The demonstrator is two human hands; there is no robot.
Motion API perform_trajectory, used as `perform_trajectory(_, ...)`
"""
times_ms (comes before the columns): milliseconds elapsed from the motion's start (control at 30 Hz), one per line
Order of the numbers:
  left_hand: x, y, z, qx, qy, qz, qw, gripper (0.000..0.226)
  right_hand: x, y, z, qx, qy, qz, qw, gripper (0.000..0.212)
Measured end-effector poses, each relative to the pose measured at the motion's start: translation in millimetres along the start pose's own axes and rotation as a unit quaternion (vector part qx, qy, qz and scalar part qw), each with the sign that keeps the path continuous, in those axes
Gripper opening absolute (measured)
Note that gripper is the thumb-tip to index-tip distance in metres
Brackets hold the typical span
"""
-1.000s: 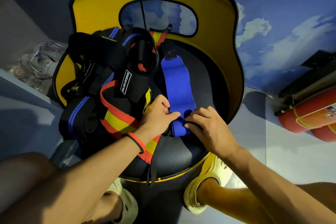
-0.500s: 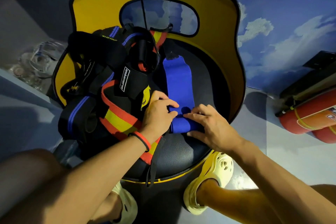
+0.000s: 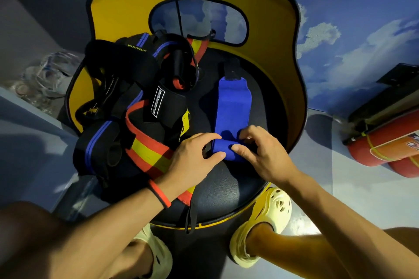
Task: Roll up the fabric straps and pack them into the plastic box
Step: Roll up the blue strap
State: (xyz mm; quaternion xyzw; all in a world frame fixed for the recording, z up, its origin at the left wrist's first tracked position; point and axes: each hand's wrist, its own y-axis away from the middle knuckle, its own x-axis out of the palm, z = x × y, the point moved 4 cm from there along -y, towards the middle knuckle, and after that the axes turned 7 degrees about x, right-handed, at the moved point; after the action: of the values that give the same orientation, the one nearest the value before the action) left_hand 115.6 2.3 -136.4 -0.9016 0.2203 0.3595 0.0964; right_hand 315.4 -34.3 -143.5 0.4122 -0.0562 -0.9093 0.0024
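A blue fabric strap (image 3: 233, 108) lies lengthwise on the black seat of a yellow-backed chair (image 3: 226, 186), its near end wound into a small roll. My left hand (image 3: 192, 158) pinches the roll's left end between thumb and fingers. My right hand (image 3: 260, 154) grips its right end with curled fingers on top. A heap of black, red-and-yellow and blue-striped straps (image 3: 138, 124) fills the left half of the seat. No plastic box can be made out for certain.
The chair's yellow curved back (image 3: 272, 36) rises behind the straps. Clear plastic items (image 3: 47, 79) lie on the floor at the left. Red fire extinguishers (image 3: 385, 149) lie at the right. My feet in pale foam shoes (image 3: 263, 226) stand under the seat's front edge.
The roll at the blue strap's near end has grown thicker and moved a little up the strap, with both hands following it away from me.
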Motion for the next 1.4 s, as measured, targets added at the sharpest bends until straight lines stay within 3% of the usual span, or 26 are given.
perform_trajectory(233, -2, -11, 1, -0.066, 0.021, 0.019, 0.997, 0.044, 3, 4, 4, -0.014, 0.004, -0.019, 1.0, 0.043)
perform_trajectory(400, -3, -20, 2, -0.141, 0.036, -0.004, 0.989, 0.033, 5, 8, -4, -0.04, 0.028, -0.021, 0.999, 0.061)
perform_trajectory(567, -2, -22, -4, -0.145, 0.034, 0.004, 0.989, 0.028, 3, 6, -5, -0.058, 0.0, -0.02, 0.998, 0.047)
perform_trajectory(667, -1, -20, -2, -0.151, 0.041, 0.012, 0.988, 0.023, 2, 5, -6, -0.041, -0.021, -0.006, 0.999, 0.054)
perform_trajectory(800, -2, -16, -1, -0.167, 0.017, 0.026, 0.985, 0.03, -3, 1, -10, -0.026, -0.029, -0.014, 0.999, 0.065)
perform_trajectory(933, -1, -16, 4, -0.207, 0.052, 0.035, 0.976, 0.039, 0, -1, -10, 0.001, 0.019, 0.033, 0.999, 0.072)
perform_trajectory(1100, -4, -21, -2, -0.229, 0.083, 0.041, 0.969, 0.034, -5, 5, 5, -0.118, 0.092, -0.054, 0.987, 0.055)
perform_trajectory(1167, -5, -21, -2, -0.24, 0.091, 0.048, 0.965, 0.032, -4, 7, 9, -0.137, 0.069, -0.033, 0.988, 0.051)
perform_trajectory(1300, -5, -22, -3, -0.258, 0.099, 0.06, 0.959, 0.033, 6, 11, 7, -0.123, 0.086, 0.06, 0.987, 0.077)
perform_trajectory(1400, -6, -20, -2, -0.255, 0.112, 0.066, 0.958, 0.036, 3, 8, 5, -0.118, 0.059, 0.034, 0.991, 0.067)
